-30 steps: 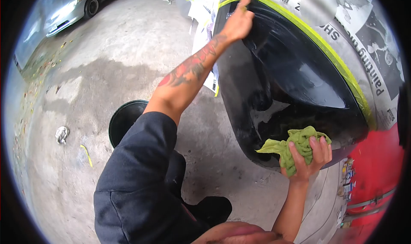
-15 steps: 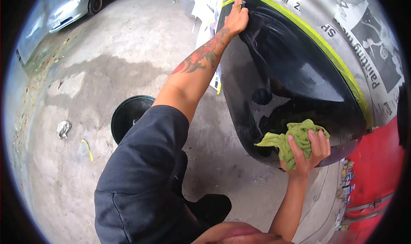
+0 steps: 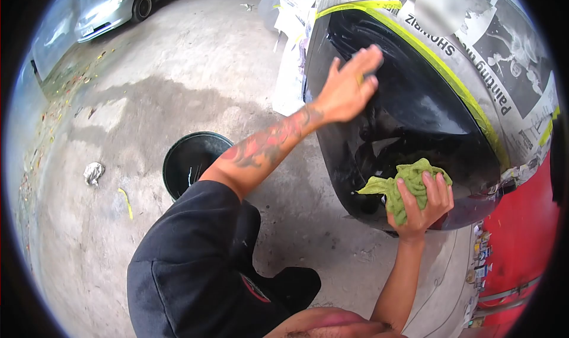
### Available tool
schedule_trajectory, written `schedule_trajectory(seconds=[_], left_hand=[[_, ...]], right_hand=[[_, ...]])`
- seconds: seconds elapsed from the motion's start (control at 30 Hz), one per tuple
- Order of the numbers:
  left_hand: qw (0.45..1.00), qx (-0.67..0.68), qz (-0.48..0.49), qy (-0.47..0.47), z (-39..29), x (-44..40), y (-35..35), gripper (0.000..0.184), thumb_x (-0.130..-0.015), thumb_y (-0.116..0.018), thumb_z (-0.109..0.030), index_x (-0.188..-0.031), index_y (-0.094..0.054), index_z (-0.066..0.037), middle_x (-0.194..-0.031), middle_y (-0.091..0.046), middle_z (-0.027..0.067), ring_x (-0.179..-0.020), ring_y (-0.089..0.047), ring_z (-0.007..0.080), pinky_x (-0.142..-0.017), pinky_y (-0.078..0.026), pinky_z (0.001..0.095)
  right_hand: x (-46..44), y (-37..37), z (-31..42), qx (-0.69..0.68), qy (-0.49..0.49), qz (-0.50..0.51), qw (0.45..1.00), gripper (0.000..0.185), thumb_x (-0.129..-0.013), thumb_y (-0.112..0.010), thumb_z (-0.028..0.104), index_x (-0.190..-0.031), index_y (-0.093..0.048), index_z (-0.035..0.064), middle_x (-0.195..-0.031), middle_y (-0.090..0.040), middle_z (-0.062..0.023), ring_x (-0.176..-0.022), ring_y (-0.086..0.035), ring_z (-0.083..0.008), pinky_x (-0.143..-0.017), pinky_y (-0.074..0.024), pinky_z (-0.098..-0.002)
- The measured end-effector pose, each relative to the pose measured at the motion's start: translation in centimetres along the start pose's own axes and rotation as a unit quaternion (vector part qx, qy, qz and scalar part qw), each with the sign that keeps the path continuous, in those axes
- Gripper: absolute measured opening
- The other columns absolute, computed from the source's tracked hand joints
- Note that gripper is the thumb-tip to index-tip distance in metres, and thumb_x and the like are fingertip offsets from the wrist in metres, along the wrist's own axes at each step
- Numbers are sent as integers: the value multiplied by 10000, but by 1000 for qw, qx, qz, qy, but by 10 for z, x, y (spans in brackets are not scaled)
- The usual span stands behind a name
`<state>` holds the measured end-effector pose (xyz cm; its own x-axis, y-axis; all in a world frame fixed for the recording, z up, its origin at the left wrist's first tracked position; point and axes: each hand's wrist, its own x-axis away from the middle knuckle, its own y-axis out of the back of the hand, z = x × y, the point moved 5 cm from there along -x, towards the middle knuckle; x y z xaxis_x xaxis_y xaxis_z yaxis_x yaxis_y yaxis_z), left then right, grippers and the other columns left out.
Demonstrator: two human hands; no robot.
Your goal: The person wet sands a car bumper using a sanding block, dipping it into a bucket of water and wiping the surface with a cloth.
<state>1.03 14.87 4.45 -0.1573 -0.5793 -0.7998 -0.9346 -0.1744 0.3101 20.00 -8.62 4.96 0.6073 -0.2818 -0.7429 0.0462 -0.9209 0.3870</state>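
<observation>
A glossy black car panel (image 3: 421, 110) with wet-looking streaks is edged by yellow masking tape (image 3: 441, 56). My left hand (image 3: 349, 86), at the end of a tattooed forearm, is over the panel's upper part. Its thumb and fingers pinch a small flat piece, possibly sandpaper, mostly hidden beneath them; one finger is spread outward. My right hand (image 3: 424, 210) grips a crumpled green cloth (image 3: 410, 184) at the panel's lower edge. The cloth bulges between thumb and fingers, and a corner of it sticks out to the left.
Newspaper (image 3: 504, 101) covers the area beyond the tape. A black bucket (image 3: 172, 166) stands on the concrete floor (image 3: 136, 119), left of my knee. A crumpled wad (image 3: 93, 173) and a yellow tape strip (image 3: 125, 203) lie farther left. A silver car (image 3: 112, 9) is behind; a red surface (image 3: 515, 237) is at right.
My left hand has moved from the panel's upper corner down and to the right. My right hand keeps the cloth at the lower edge. The view has shifted slightly.
</observation>
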Motion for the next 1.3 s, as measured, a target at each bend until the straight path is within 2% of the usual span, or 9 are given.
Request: schedule_trajectory(seconds=[0.07,0.17,0.27,0.37,0.57,0.77,0.97,1.1,1.3], left_hand=[[992,47,-4,114,19,-15,2,568,-1078,-390,-367,-1610,-336,-177,-1698,-281,68,-1574,-227,307,-1204,-140,682],[995,35,-27,87,-30,-3,-7,581,-1067,-407,-310,-1617,-318,-147,-1702,-261,99,-1576,-212,327,-1201,-149,680],[997,3,8,-80,-112,42,-10,626,-1034,-435,-282,-1628,-300,-138,-1707,-240,109,-1578,-196,353,-1205,-132,671],[985,-27,50,-164,-103,44,-3,671,-1002,-449,-289,-1639,-279,-166,-1713,-239,71,-1582,-199,322,-1210,-103,675],[991,-14,63,-120,-41,71,6,689,-1002,-453,-262,-1655,-236,-224,-1727,-205,39,-1586,-190,317,-1214,-84,690],[999,-18,30,29,-37,15,4,636,-1045,-419,-277,-1641,-244,-137,-1716,-207,114,-1580,-197,329,-1222,-143,656],[998,-41,43,13,-41,38,7,673,-1007,-447,-208,-1645,-238,-184,-1721,-205,65,-1577,-210,323,-1206,-184,678],[990,-51,47,120,0,0,14,659,-971,-460,-221,-1599,-310,-86,-1685,-282,121,-1549,-285,320,-1190,-229,683],[992,-121,35,-27,-51,60,7,796,-887,-497,-114,-1641,-241,-129,-1699,-241,124,-1561,-247,354,-1209,-224,638]], right_hand=[[2,-1,1,8,1,-5,1000,311,-866,-691,419,-1115,-780,256,-1361,-589,-98,-1311,-509,-364,-1093,-360,-549],[1,-2,0,10,-8,-12,1000,274,-891,-656,431,-1095,-777,292,-1336,-606,-68,-1302,-524,-340,-1093,-351,-544],[-1,-1,-1,9,-12,-19,1000,257,-889,-654,427,-1087,-773,312,-1323,-615,-51,-1294,-535,-325,-1091,-346,-540],[1,-2,0,5,-11,-15,1000,263,-876,-663,423,-1090,-770,314,-1322,-615,-48,-1293,-535,-322,-1090,-346,-538],[0,-1,-3,6,-11,-17,1000,270,-871,-658,434,-1092,-766,322,-1324,-613,-40,-1293,-535,-321,-1084,-350,-533],[2,-2,-1,5,-13,-19,1000,265,-875,-651,437,-1086,-767,326,-1331,-606,-37,-1302,-525,-317,-1088,-343,-538],[1,-1,-2,4,-12,-17,1000,266,-862,-671,427,-1086,-767,321,-1326,-609,-42,-1300,-527,-324,-1084,-349,-545],[2,-2,-1,7,-14,-15,1000,267,-865,-667,426,-1090,-766,321,-1322,-611,-46,-1301,-525,-326,-1082,-350,-546],[3,-3,-4,3,-7,-22,1000,262,-895,-632,444,-1074,-770,310,-1320,-613,-52,-1293,-532,-329,-1079,-353,-540]])
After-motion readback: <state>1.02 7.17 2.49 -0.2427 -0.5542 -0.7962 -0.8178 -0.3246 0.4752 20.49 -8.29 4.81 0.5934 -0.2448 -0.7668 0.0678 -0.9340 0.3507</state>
